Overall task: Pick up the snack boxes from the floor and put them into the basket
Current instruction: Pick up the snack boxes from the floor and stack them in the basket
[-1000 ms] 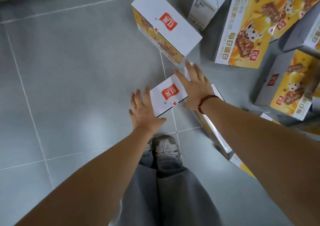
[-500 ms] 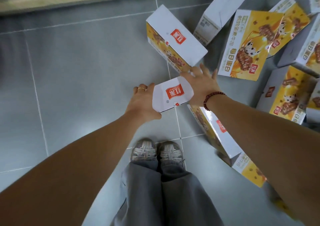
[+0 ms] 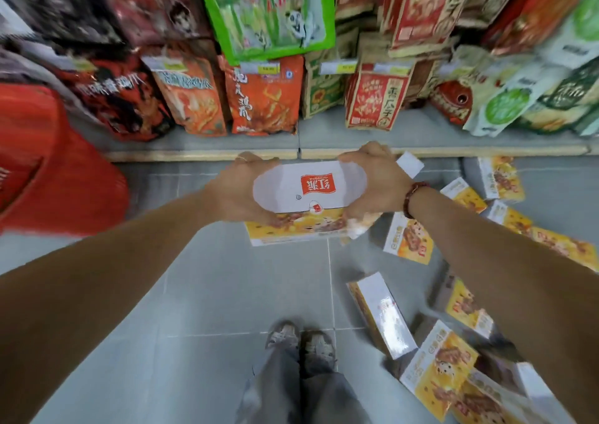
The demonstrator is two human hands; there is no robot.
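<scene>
Shelf: A shop shelf (image 3: 421,138) fills the top of the view. It is packed with snack bags (image 3: 265,96) in red, orange and green.
Floor: Grey tiled floor (image 3: 201,294) runs from the shelf's foot to the person's shoes (image 3: 301,345).
Basket: A red basket (image 3: 48,164), blurred, sits at the left edge, well apart from the hands. What it holds cannot be seen.
Boxes on the floor: Several yellow-and-white boxes on the floor (image 3: 382,316) lie scattered along the right side, some flat and some on edge, a few touching one another. None of them is being handled.
Held box: One held box (image 3: 308,193) is up off the tiles, roughly level. Its white top with the red logo faces the camera and its yellow side shows below. It hangs in front of the shelf's foot, between the basket and the scattered pile.
Left hand: The left hand (image 3: 240,190) grips the box's left end, fingers curled round it.
Right hand: The right hand (image 3: 372,180) grips the right end the same way, with a dark red bracelet (image 3: 413,196) at the wrist.
Done: As far as can be judged, one box is lifted but not yet delivered.
Left to do: This box must be carried left to the basket, then each of the boxes lying on the right must follow. Most of the job appears to lie ahead.
</scene>
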